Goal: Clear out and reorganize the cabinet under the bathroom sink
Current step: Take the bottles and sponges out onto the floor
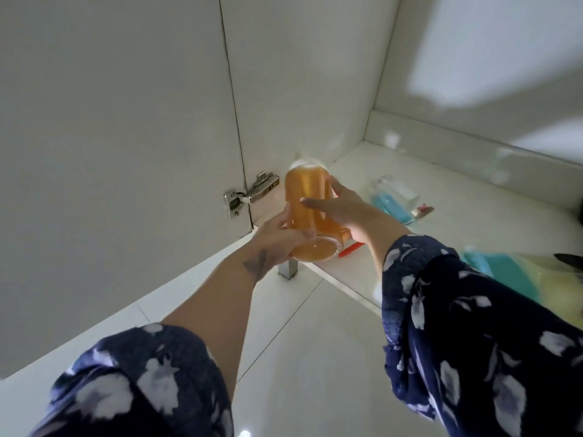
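Cabinet under the sink stood open, its white floor lit at the far right, as you held the orange bottle tilted over the near left corner by the hinge. Your left hand curled round its base; your right hand lay flat along its side, fingers straight. Likely best: support the base and lift it clear of the blue bottle lying well to its right.
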A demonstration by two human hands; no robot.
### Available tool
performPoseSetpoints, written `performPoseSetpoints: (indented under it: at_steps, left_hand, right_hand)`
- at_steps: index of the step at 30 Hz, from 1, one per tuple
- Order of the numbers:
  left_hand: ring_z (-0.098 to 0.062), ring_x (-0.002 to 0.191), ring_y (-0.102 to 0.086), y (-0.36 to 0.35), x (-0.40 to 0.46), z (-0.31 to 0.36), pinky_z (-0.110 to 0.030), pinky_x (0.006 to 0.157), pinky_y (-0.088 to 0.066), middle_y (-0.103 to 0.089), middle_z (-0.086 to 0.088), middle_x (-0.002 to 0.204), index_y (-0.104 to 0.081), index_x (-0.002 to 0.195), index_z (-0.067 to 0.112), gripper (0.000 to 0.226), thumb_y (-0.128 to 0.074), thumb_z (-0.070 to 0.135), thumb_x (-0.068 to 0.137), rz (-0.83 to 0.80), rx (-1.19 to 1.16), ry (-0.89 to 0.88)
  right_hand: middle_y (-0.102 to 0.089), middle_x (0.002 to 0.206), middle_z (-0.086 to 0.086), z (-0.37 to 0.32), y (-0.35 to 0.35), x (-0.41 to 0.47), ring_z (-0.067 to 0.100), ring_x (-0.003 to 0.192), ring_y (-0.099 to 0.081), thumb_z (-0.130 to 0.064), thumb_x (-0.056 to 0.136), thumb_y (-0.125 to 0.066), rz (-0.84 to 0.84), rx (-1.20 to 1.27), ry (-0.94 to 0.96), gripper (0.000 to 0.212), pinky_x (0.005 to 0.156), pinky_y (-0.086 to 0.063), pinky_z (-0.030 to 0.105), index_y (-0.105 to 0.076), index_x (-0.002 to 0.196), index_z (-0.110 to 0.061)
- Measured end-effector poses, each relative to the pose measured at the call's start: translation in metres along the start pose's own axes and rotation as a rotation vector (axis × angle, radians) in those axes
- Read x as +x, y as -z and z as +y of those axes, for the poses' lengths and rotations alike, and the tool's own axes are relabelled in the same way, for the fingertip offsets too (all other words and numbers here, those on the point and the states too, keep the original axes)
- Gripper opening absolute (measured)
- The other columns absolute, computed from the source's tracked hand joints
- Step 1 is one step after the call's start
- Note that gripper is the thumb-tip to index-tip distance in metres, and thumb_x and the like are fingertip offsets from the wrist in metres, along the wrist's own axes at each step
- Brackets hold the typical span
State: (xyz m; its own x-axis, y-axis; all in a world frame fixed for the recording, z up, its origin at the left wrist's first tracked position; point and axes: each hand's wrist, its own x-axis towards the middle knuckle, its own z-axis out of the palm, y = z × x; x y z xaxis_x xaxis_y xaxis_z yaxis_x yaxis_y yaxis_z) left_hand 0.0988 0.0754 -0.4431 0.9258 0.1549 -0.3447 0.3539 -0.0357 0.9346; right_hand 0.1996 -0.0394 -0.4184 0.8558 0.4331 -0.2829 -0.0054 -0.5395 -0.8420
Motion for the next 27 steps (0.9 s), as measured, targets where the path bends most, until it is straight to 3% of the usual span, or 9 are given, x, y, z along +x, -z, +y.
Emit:
performPoseSetpoints:
  at_steps: [6, 10, 13, 16, 18, 21, 27]
  left_hand:
    - [-0.016, 0.107, -0.057, 0.003, -0.064, -0.003, -0.022, 0.065, -0.053, -0.056, 0.006, 0.123, -0.013, 0.150, 0.040, 0.098, -0.075, 0.012, 0.079, 0.077, -0.058, -0.113]
    - [-0.020, 0.119, -0.052, 0.012, -0.110, -0.030, -0.030, 0.083, -0.053, -0.052, 0.006, 0.130, -0.011, 0.150, 0.041, 0.109, -0.082, 0.011, 0.071, 0.117, -0.023, -0.143]
    - [-0.021, 0.124, -0.047, 0.017, -0.129, -0.061, -0.033, 0.085, -0.052, -0.047, 0.006, 0.138, -0.007, 0.150, 0.042, 0.117, -0.083, 0.008, 0.069, 0.170, 0.050, -0.144]
    - [-0.026, 0.125, -0.047, 0.022, -0.138, -0.103, -0.039, 0.088, -0.052, -0.044, 0.005, 0.142, -0.006, 0.149, 0.046, 0.122, -0.083, 0.001, 0.066, 0.203, 0.032, -0.108]
    - [-0.029, 0.124, -0.047, 0.022, -0.141, -0.131, -0.041, 0.089, -0.052, -0.042, 0.004, 0.142, -0.001, 0.147, 0.051, 0.126, -0.085, 0.004, 0.065, 0.229, 0.053, -0.080]
    - [-0.033, 0.123, -0.047, 0.021, -0.140, -0.165, -0.055, 0.092, -0.051, -0.041, 0.008, 0.138, 0.006, 0.140, 0.062, 0.130, -0.086, 0.014, 0.062, 0.266, 0.104, -0.054]
    - [-0.033, 0.128, -0.045, 0.018, -0.111, -0.203, -0.054, 0.090, -0.053, -0.035, 0.005, 0.146, 0.014, 0.133, 0.067, 0.129, -0.081, 0.006, 0.072, 0.337, 0.191, -0.027]
  right_hand:
    - [-0.039, 0.146, 0.002, -0.010, -0.017, -0.073, 0.030, 0.126, -0.046, -0.036, 0.079, -0.074, 0.028, 0.158, 0.162, 0.091, 0.101, -0.046, 0.049, -0.016, 0.149, -0.037]
    - [-0.044, 0.140, -0.002, -0.007, -0.051, -0.117, 0.028, 0.124, -0.048, -0.032, 0.079, -0.076, -0.040, 0.203, 0.170, 0.093, 0.100, -0.046, 0.051, -0.015, 0.148, -0.039]
    - [-0.049, 0.130, -0.005, 0.008, -0.080, -0.137, 0.024, 0.120, -0.050, -0.020, 0.079, -0.076, -0.117, 0.228, 0.223, 0.090, 0.098, -0.047, 0.051, -0.018, 0.143, -0.043]
    - [-0.048, 0.133, 0.000, 0.033, -0.111, -0.143, 0.027, 0.123, -0.049, -0.009, 0.076, -0.078, -0.159, 0.244, 0.216, 0.101, 0.099, -0.046, 0.051, -0.012, 0.147, -0.037]
    - [-0.041, 0.143, 0.002, 0.051, -0.130, -0.140, 0.027, 0.128, -0.045, -0.011, 0.076, -0.078, -0.185, 0.218, 0.203, 0.107, 0.102, -0.044, 0.051, -0.003, 0.150, -0.033]
    - [-0.027, 0.154, -0.001, 0.076, -0.152, -0.130, 0.025, 0.137, -0.036, -0.018, 0.078, -0.077, -0.219, 0.127, 0.187, 0.114, 0.107, -0.038, 0.047, 0.008, 0.151, -0.034]
    - [-0.011, 0.160, -0.008, 0.118, -0.178, -0.100, 0.027, 0.141, -0.031, -0.027, 0.078, -0.076, -0.192, -0.014, 0.230, 0.115, 0.110, -0.036, 0.050, 0.013, 0.149, -0.039]
